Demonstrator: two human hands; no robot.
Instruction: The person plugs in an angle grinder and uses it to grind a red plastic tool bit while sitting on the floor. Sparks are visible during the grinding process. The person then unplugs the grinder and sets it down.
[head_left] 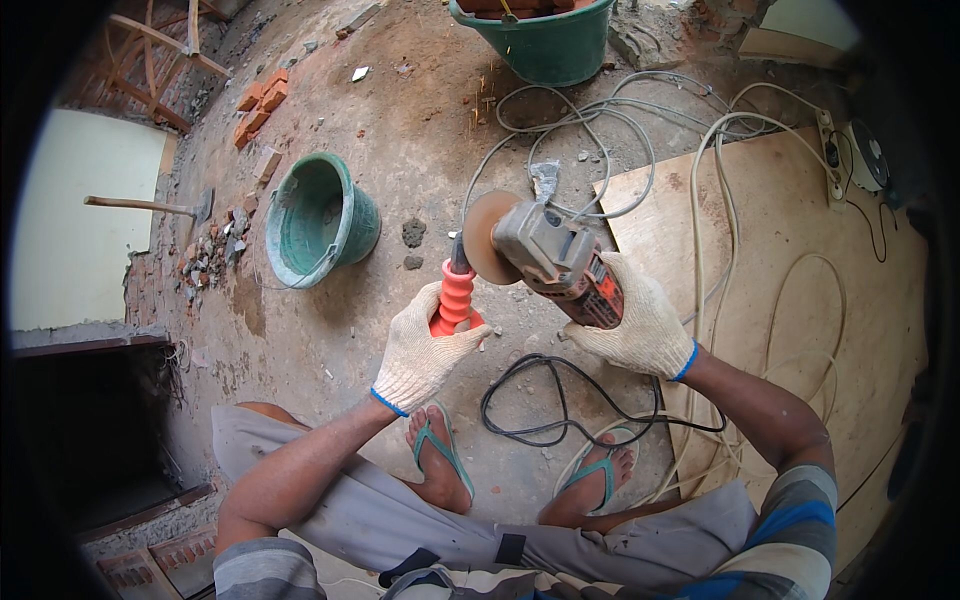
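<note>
**Mid-grind, as far as I can judge**

In the head view, my gloved left hand [418, 345] is curled around the ribbed red grip of a hand tool [457, 290], the fingers closed and the tool nearly upright. Its dark end [461, 256] pokes out just beyond those fingers, right at the edge of a brown disc [487, 238]. My gloved right hand [638, 318] is wrapped around the body of an angle grinder [562, 258], thumb on the near side; the fingers on the far side are mostly hidden from me. The grinder's head leans away from that hand toward the left one.

Sparks [483, 108] show well beyond my fingertips, near the far green bucket [548, 45], so I take the grinding to be under way. How much of the dark end is done and how much is left, I can't tell: the tip is too small and partly lost against the disc.

Nearer me than my fingers, a black cable [530, 432] lies looped on the floor between my sandalled feet. Left of my left hand sits another green bucket [325, 222], tilted.
</note>
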